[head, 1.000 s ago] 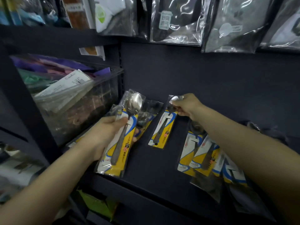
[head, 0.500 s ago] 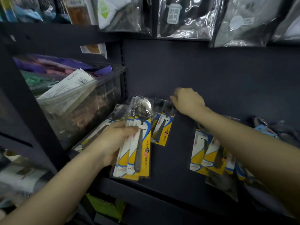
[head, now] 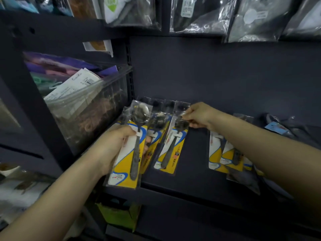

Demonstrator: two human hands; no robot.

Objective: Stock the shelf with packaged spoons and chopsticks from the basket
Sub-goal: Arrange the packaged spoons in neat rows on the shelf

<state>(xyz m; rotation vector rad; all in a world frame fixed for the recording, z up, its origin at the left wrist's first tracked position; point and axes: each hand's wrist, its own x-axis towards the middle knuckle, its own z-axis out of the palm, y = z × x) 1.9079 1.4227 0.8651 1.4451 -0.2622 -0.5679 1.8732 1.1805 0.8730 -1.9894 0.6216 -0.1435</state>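
Right hand (head: 198,115): fingers curled, pinching the clear top edge of a spoon pack (head: 171,145) that is lying on the dark shelf (head: 191,180), its bowl end pointing toward the back wall.

Left hand (head: 111,145): fingers wrapping round a held stack of spoon packs (head: 128,153), thumb pressing across the front card; the stack is hanging partly over the shelf's front edge.

Step in hand, as judged: placing spoons one at a time, the right hand setting down or squaring the single pack while the left is keeping the supply.

Next move, as judged: letting go of the top edge, then drawing another pack off the held stack and laying it beside the first, parallel, without sliding the slick wrappers askew.

Item: steel spoon on a yellow, white and blue card, sealed in a glossy clear sleeve.

Also shelved: a further pack (head: 154,133) between the two, and a fanned group of spoon packs (head: 224,157) lying to the right. Basket and chopsticks: not identifiable.
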